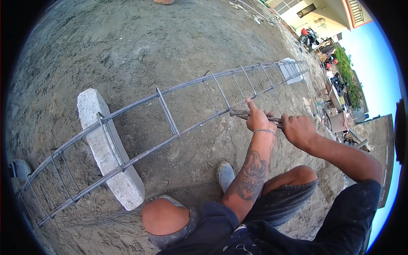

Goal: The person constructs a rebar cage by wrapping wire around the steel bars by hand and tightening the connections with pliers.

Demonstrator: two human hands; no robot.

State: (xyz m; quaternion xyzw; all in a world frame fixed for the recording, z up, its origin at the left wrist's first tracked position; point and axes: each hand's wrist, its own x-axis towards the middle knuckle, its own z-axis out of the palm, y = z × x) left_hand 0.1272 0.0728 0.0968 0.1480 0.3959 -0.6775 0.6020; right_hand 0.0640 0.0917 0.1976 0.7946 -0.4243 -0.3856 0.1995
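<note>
My right hand (298,129) is closed around the handle ends of a pair of metal pincers (241,113). My left hand (258,119) wraps the same tool closer to its head, with one finger reaching towards the near bar. The pincers' jaws are at the near side of a long steel rebar cage (204,122), beside the corner of a stirrup (220,87). Whether the jaws grip a tie wire there is too small to tell. More rectangular stirrups, such as one nearby (167,110), cross between the long bars.
A rough pale block (110,149) props the cage at the left, and another pale block (291,71) sits under its far end. Thin wires or rods (105,218) lie on the dirt by my knee. A shoe (22,169) shows at the left edge. A motorcycle (308,37) stands near a building.
</note>
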